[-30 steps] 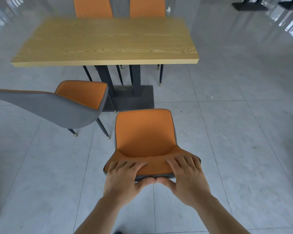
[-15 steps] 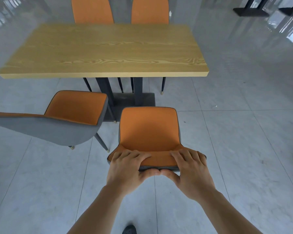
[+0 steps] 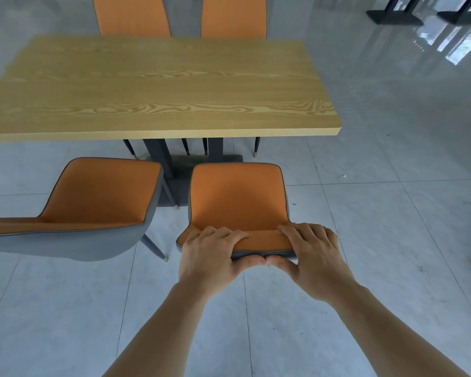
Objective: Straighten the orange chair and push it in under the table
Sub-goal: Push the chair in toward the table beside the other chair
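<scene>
The orange chair [image 3: 237, 197] with a grey shell stands square to the wooden table [image 3: 158, 85], its seat front a short way from the table's near edge. My left hand [image 3: 210, 254] grips the top of the backrest on the left, fingers over the orange inside, thumb under the grey rim. My right hand [image 3: 310, 254] grips the same rim on the right in the same way. The two thumbs touch at the middle. The chair's legs are hidden beneath the seat.
A second orange chair [image 3: 93, 202] stands to the left, turned askew, close beside the held one. Two more orange chairs [image 3: 131, 14] are tucked in at the far side. The table's dark pedestal base [image 3: 180, 164] lies ahead. Black table bases [image 3: 394, 16] stand far right.
The chair and I have moved closer to the table; its seat front now reaches the pedestal base. Both hands keep the same grip on the backrest.
</scene>
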